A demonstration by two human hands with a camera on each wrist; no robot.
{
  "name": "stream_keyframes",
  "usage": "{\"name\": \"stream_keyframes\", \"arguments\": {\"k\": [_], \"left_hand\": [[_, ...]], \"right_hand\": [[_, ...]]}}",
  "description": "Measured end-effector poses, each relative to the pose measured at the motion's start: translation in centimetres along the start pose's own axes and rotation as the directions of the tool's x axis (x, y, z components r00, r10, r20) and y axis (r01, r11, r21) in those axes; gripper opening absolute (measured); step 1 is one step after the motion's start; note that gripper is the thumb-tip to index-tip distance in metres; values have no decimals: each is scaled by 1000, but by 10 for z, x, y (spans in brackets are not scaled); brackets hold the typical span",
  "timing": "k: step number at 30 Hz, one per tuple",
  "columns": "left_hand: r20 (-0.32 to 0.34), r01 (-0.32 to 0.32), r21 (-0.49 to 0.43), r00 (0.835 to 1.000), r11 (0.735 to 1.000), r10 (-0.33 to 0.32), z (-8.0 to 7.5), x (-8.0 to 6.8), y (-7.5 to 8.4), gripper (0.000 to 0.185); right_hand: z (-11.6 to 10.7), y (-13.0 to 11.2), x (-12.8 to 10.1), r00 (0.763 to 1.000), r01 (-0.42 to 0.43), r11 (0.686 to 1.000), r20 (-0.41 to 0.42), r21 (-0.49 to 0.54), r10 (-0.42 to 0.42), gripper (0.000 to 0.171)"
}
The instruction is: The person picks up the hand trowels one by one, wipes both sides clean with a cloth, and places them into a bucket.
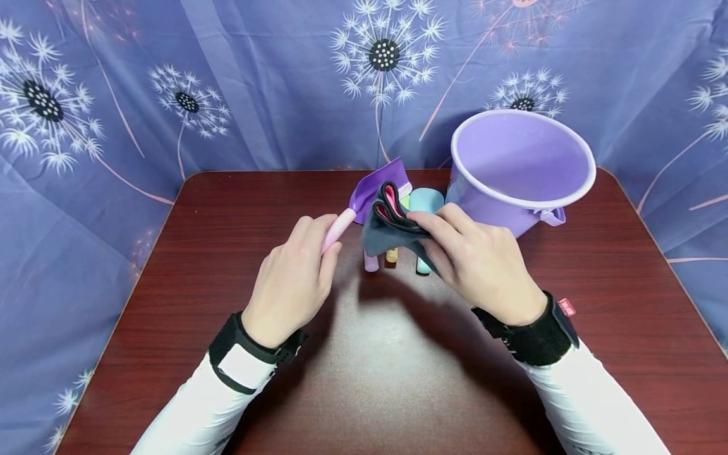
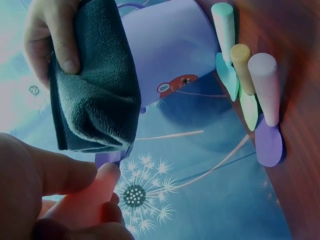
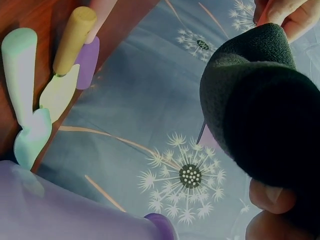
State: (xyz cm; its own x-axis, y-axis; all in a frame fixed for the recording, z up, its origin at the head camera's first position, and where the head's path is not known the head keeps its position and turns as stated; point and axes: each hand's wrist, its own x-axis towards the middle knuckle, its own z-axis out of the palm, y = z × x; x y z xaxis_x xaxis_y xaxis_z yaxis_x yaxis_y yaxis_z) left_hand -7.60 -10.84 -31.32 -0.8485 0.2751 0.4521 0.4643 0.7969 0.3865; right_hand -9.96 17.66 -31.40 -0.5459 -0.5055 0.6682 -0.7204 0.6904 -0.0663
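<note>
Grey folded cloth [image 1: 392, 222] pinched in right hand [image 1: 478, 262], against purple shovel [image 1: 380, 184], pink handle gripped by left hand [image 1: 292, 278]

left hand [image 1: 292, 278] gripping, right hand [image 1: 478, 262] pinching

No legible txt anywhere

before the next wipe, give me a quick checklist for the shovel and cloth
1. Left hand grips the shovel by its pink handle: ok.
2. Right hand pinches the folded cloth: ok.
3. Cloth is against the shovel blade: ok, though contact itself is hidden.
4. Shovel is held off the table: ok.
5. Three spare tools lie clear of the hands: ok.
6. Blade is clean: cannot tell.
</note>
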Motion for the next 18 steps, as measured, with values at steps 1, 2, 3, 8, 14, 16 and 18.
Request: {"name": "stream_keyframes", "arguments": {"k": [1,2,3,8,14,16,18], "left_hand": [[1,-1,0,1000,1000,1,0,0,0,34],[1,-1,2,1000,1000,1,-1,0,-1,34],[3,-1,4,1000,1000,1,-1,0,-1,34],[14,0,4,1000,1000,0,-2,0,-2,34],[18,6,-4,1000,1000,-6,-1,0,-1,31],[19,5,-8,1000,1000,-5,-1,0,-1,31],[21,2,-9,1000,1000,-2,-1,0,-1,31]], "right_hand": [[0,1,0,1000,-4,1000,-1,-4,4,32],[-1,2,0,1000,-8,1000,-2,-9,8,32],[-1,2,0,1000,-13,1000,0,-14,13,33],[-4,7,0,999,-48,998,0,-41,48,34],[-6,10,0,998,-54,997,-37,-51,52,34],[-6,10,0,997,-56,997,-49,-57,53,34],[-7,11,0,997,-64,996,-58,-64,60,35]]}}
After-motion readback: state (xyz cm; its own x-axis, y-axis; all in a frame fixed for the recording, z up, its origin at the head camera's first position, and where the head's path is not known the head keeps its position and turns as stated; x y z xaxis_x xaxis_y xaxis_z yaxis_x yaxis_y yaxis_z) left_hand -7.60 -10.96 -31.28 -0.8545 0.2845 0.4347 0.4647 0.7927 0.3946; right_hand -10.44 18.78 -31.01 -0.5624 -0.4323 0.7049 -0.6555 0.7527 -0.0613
